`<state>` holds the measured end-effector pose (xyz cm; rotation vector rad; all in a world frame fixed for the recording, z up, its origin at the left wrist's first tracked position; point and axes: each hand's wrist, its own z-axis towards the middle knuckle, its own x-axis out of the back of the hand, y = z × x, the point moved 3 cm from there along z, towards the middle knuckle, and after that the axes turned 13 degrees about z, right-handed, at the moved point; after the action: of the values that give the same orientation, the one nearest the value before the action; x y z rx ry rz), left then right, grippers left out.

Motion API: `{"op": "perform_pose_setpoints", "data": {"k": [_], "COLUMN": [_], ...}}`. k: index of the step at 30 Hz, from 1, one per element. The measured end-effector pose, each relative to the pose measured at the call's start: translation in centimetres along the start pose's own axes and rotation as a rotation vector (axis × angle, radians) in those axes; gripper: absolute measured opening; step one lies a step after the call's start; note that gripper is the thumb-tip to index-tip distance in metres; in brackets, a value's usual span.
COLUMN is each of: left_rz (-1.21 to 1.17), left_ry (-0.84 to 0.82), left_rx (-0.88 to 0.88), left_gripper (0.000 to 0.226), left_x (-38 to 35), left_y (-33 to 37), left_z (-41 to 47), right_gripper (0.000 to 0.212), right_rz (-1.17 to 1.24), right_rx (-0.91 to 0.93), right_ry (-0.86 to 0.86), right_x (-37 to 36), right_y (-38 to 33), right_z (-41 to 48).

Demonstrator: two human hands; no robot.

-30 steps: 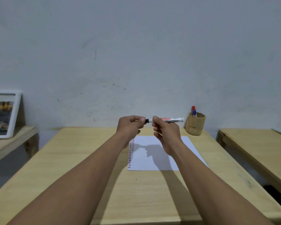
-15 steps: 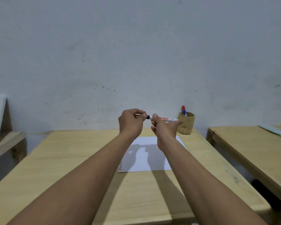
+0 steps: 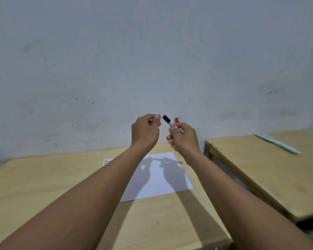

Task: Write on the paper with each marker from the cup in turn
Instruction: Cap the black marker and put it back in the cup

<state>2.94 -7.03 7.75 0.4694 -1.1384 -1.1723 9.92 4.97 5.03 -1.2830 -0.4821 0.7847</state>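
Note:
My right hand (image 3: 183, 139) grips a white marker (image 3: 169, 123) by its barrel, tilted up and to the left. The marker's black cap (image 3: 166, 118) is on its upper end. My left hand (image 3: 145, 131) hovers just left of the cap with its fingers pinched together, not touching it. Both hands are raised above the white paper (image 3: 167, 179), which lies flat on the wooden table (image 3: 43, 186). A red marker tip (image 3: 177, 120) shows behind my right hand. That hand hides the cup.
Small red printed marks (image 3: 107, 161) sit at the paper's far left corner. A second wooden table (image 3: 260, 170) stands to the right across a narrow gap, with a long pale blue object (image 3: 276, 143) on it. A grey wall runs behind both tables.
The marker has swung from level to tilted up-left in my right hand. My left hand has come off the black cap end, and a small gap has opened. The view has shifted left.

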Motion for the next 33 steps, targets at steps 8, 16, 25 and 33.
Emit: {"op": "perform_pose_setpoints", "data": {"k": [8, 16, 25, 33], "left_rz": [0.185, 0.267, 0.139, 0.092], "left_ry": [-0.120, -0.307, -0.317, -0.314], "left_rx": [0.033, 0.096, 0.059, 0.055], "left_gripper": [0.031, 0.097, 0.055, 0.056], "left_x": [-8.4, -16.5, -19.6, -19.5], "left_y": [-3.2, -6.7, -8.3, -8.5], "left_z": [3.5, 6.9, 7.8, 7.6], "right_gripper": [0.020, 0.023, 0.022, 0.025], "right_rz": [-0.197, -0.326, -0.507, -0.558], "right_rx": [0.072, 0.161, 0.084, 0.012], "right_ry": [0.050, 0.087, 0.007, 0.023], "right_x": [4.3, 5.8, 4.7, 4.6], "right_y": [0.1, 0.7, 4.4, 6.1], "right_z": [7.0, 14.7, 18.3, 18.1]}}
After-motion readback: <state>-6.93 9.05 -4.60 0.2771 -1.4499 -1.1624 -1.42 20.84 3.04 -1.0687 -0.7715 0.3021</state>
